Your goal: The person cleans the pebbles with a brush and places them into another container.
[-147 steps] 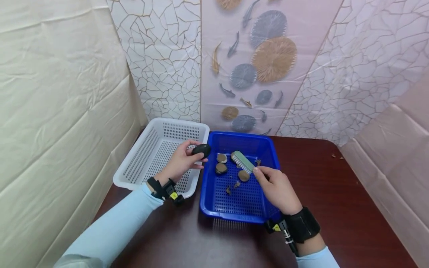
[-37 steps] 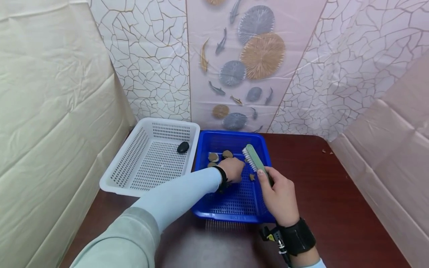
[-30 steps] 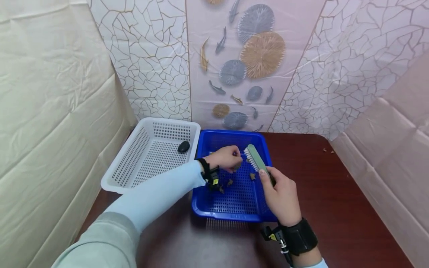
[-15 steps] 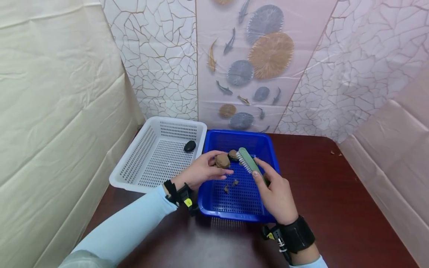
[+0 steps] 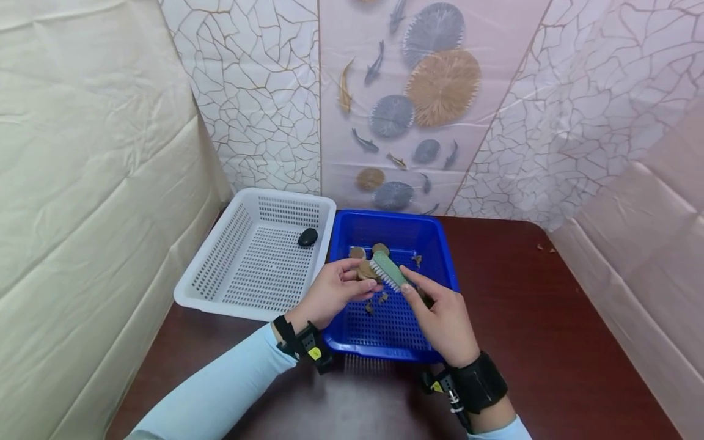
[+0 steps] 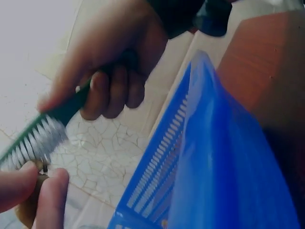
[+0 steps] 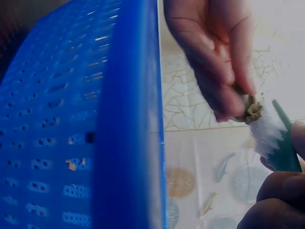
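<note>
My left hand (image 5: 330, 293) holds a stone (image 5: 365, 270) coated in brown mud between thumb and fingers, over the blue basket (image 5: 379, 352). My right hand (image 5: 448, 321) grips a green brush (image 5: 389, 266) by its handle. Its white bristles (image 7: 267, 131) touch the muddy stone in the right wrist view. In the left wrist view the brush lies tilted across the stone, partly hidden by fingertips. Two more mud-covered stones (image 5: 357, 252) lie in the blue basket behind my left hand. A clean black stone (image 5: 308, 237) sits in the white basket (image 5: 220, 307).
Loose mud crumbs (image 5: 382, 297) are scattered on the blue basket's floor. The white basket stands directly left of the blue one, on a dark red-brown table (image 5: 500, 287). A few crumbs (image 5: 546, 248) lie at the table's far right. Patterned cloth (image 5: 264, 110) hangs behind.
The black stone passed from my left hand into the white basket. My left hand then took a muddy stone from the blue basket and lifted it. The brush has come left onto it.
</note>
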Motion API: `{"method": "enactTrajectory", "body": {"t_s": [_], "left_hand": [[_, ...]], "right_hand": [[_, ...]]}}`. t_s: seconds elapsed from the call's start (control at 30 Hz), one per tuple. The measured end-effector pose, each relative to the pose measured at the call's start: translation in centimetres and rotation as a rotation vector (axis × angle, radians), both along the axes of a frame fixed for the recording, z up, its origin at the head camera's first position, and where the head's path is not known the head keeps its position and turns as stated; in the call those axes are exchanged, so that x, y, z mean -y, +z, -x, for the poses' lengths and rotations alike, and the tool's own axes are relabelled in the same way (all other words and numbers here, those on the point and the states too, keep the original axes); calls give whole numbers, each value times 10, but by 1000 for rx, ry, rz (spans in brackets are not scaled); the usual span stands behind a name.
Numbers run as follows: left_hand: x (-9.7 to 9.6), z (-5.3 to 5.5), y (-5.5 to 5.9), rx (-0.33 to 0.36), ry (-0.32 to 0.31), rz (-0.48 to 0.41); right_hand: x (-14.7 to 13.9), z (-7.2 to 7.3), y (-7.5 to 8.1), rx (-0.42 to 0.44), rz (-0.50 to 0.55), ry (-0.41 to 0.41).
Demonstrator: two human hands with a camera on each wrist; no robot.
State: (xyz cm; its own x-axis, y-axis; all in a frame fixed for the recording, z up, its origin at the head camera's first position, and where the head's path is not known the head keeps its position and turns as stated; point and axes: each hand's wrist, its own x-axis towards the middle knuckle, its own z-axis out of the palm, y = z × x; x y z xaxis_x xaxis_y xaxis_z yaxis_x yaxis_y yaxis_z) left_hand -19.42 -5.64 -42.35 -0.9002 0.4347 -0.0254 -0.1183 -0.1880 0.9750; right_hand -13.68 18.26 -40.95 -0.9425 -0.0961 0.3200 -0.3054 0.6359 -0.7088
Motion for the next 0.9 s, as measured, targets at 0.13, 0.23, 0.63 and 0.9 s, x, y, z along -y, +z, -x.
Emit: {"method": "enactTrajectory", "body": {"t_s": [0.13, 0.23, 0.63, 0.9], "left_hand": [[-1, -1, -2, 53, 10, -59], [-2, 0, -5, 79, 12, -91], [-3, 0, -9, 58, -57, -149], [2, 0, -8, 55, -38, -112]], "right_hand": [[-3, 2, 3, 27, -34, -15], [-6, 5, 6, 45, -88, -37], [-4, 6, 10, -28, -109, -32], [-8, 4, 18, -61, -243, -133]]}}
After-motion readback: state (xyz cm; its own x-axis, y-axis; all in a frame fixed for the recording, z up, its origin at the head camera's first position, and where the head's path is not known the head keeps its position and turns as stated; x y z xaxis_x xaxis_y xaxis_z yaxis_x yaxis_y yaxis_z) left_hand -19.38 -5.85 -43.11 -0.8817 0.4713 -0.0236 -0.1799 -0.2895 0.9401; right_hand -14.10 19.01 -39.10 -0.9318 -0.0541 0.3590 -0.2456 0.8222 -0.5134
